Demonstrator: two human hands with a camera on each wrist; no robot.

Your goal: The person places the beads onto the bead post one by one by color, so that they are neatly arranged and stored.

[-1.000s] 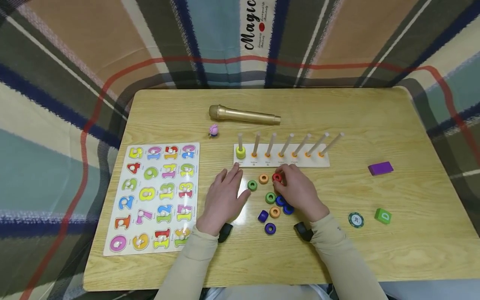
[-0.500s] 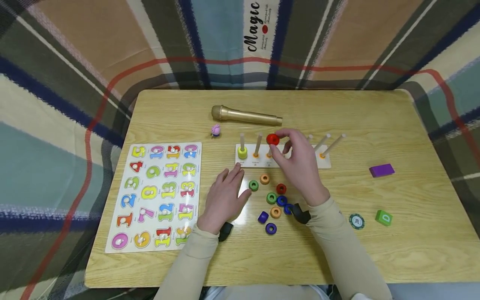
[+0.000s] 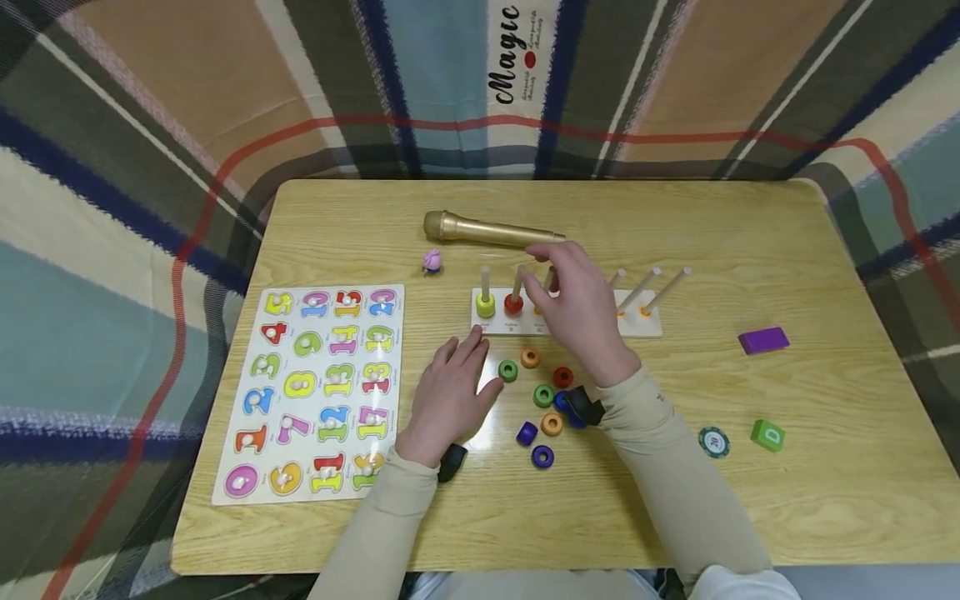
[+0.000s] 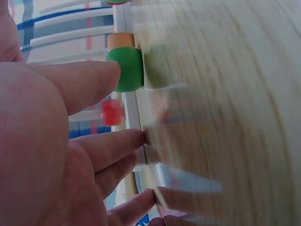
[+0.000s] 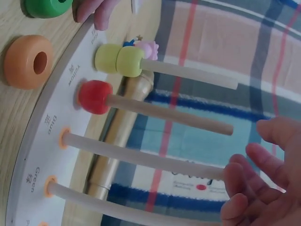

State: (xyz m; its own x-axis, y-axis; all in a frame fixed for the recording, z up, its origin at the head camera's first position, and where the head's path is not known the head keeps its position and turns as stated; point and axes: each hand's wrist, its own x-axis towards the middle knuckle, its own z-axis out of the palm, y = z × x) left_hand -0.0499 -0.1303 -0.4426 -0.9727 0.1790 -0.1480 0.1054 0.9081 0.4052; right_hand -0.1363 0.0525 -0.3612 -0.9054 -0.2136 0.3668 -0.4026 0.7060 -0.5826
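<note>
left hand [image 3: 448, 392]: flat, fingers straight; right hand [image 3: 576, 310]: raised, fingers relaxed, empty

head view: bright, even light from above; soft glare patch on the counter [image 3: 491, 429] near the left hand [image 3: 448, 398]; only faint shadows. wide-angle bending at the edges curves the plaid backdrop [image 3: 150, 125]. left wrist view: counter grain smeared with blur, near fingers [image 4: 89, 82] soft. right wrist view: sharper, edges curved.

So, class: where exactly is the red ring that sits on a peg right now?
In the head view, the red ring sits at the bottom of the second peg from the left, beside the yellow ring and just left of the right hand.
</note>
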